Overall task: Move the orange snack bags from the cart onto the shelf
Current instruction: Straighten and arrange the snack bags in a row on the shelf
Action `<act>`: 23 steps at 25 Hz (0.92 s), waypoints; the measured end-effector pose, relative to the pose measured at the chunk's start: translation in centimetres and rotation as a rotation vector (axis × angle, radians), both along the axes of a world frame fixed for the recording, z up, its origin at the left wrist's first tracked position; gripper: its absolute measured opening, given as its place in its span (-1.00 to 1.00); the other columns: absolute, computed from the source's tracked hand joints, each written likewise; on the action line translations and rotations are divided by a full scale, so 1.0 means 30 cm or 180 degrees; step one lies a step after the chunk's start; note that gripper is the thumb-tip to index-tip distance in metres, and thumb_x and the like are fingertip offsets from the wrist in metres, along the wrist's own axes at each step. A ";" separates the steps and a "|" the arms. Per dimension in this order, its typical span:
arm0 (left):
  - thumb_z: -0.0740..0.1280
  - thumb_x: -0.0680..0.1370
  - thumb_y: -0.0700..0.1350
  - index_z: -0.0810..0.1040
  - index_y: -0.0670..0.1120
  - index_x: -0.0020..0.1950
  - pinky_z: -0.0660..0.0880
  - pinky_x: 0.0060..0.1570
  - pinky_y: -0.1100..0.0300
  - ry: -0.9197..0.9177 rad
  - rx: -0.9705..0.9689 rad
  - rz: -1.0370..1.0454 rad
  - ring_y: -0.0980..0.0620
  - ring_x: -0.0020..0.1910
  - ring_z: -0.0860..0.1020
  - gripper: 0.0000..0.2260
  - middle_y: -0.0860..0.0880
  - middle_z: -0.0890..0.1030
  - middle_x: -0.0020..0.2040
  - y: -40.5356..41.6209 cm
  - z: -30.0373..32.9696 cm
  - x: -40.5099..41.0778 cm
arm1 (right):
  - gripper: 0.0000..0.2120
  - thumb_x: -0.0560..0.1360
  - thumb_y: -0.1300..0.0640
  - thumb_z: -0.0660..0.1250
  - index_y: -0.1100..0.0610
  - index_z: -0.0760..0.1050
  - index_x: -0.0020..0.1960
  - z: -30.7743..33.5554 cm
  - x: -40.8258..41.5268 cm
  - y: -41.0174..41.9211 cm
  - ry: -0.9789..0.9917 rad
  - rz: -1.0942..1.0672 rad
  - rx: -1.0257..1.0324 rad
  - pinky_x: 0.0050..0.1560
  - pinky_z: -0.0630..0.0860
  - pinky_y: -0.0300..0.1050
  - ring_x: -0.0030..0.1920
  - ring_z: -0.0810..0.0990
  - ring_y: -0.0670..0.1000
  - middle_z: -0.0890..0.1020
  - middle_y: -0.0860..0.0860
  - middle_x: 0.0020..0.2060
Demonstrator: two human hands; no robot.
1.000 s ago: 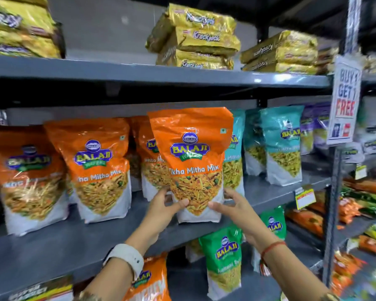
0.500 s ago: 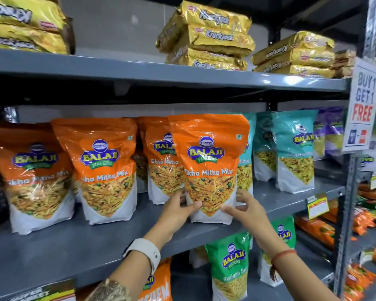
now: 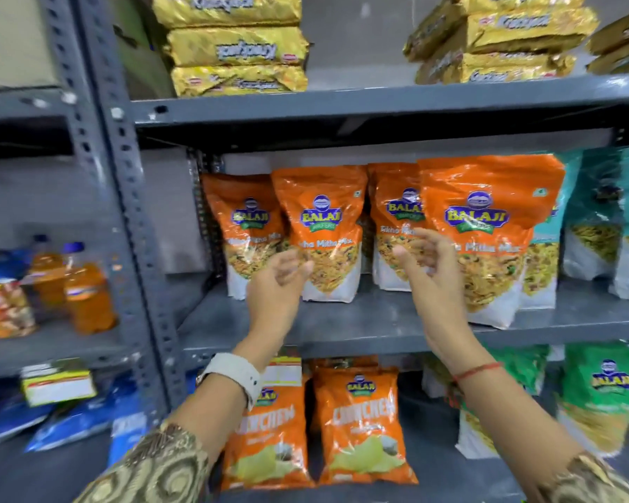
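Four orange snack bags stand upright on the middle shelf point(image 3: 378, 323) at frame centre. The rightmost bag point(image 3: 487, 241) stands nearest the front edge, partly covering a second orange bag point(image 3: 393, 226) behind it to the left. Two further orange bags point(image 3: 322, 234) point(image 3: 244, 226) stand toward the shelf's left end.

Left hand point(image 3: 275, 288): grip open, fingers spread, holding nothing. It hangs in front of the two left-hand bags; contact with them cannot be determined because of motion blur.

Right hand point(image 3: 431, 270): grip open, palm turned inward, holding nothing. It lies in front of the gap between the two right-hand bags and appears clear of both.

Task status, as a judgement: with both hands empty and every visible orange bag standing on the shelf, the placement of the current bag appears complete. The cart is not in frame, so the number of bags left on it cannot be determined. Bare shelf remains along the front edge, left of the rightmost bag, so further bags would fit.

Adjacent stock: teal bags point(image 3: 603, 219) at centre right, gold packets point(image 3: 233, 49) at upper centre, and a different kind of orange packet point(image 3: 356, 422) on the shelf below.
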State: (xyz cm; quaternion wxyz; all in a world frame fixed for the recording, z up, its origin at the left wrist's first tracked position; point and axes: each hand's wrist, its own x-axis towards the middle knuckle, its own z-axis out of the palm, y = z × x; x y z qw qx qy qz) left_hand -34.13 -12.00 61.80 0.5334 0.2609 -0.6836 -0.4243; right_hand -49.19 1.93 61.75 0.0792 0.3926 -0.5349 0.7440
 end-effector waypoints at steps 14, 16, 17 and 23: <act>0.36 0.55 -0.13 0.48 -0.17 0.37 0.43 0.31 0.07 0.0256 0.1211 0.0838 -0.12 0.34 0.50 -0.61 -0.15 0.54 0.37 -0.583 -0.071 0.040 | -0.52 0.60 0.20 0.19 0.09 0.26 0.51 -0.069 0.190 -0.740 -0.0722 0.1489 0.1422 0.37 0.34 -0.09 0.41 0.38 0.06 0.35 0.02 0.50; 0.32 0.56 -0.15 0.51 -0.14 0.35 0.46 0.34 -0.02 0.0303 0.1325 0.0882 -0.14 0.31 0.53 -0.65 -0.14 0.56 0.35 -0.660 -0.077 0.010 | -0.41 0.59 0.20 0.19 0.14 0.12 0.58 -0.083 0.163 -0.833 -0.1128 0.1375 0.1540 0.34 0.31 -0.15 0.45 0.35 0.07 0.35 0.04 0.47; 0.32 0.56 -0.15 0.52 -0.13 0.34 0.47 0.33 -0.04 0.0333 0.1358 0.0907 -0.15 0.29 0.54 -0.66 -0.14 0.57 0.34 -0.695 -0.079 0.000 | -0.40 0.59 0.18 0.19 0.17 0.10 0.59 -0.085 0.152 -0.876 -0.1318 0.1312 0.1641 0.27 0.35 -0.13 0.41 0.38 0.08 0.39 0.07 0.42; 0.31 0.58 -0.11 0.57 -0.07 0.25 0.52 0.27 -0.12 0.0512 0.1585 0.0719 -0.16 0.22 0.58 -0.74 -0.14 0.62 0.26 -0.809 -0.079 -0.042 | -0.41 0.61 0.14 0.15 0.14 0.04 0.59 -0.082 0.165 -1.016 -0.1765 0.1026 0.1732 0.40 0.39 0.13 0.44 0.37 0.23 0.33 0.17 0.50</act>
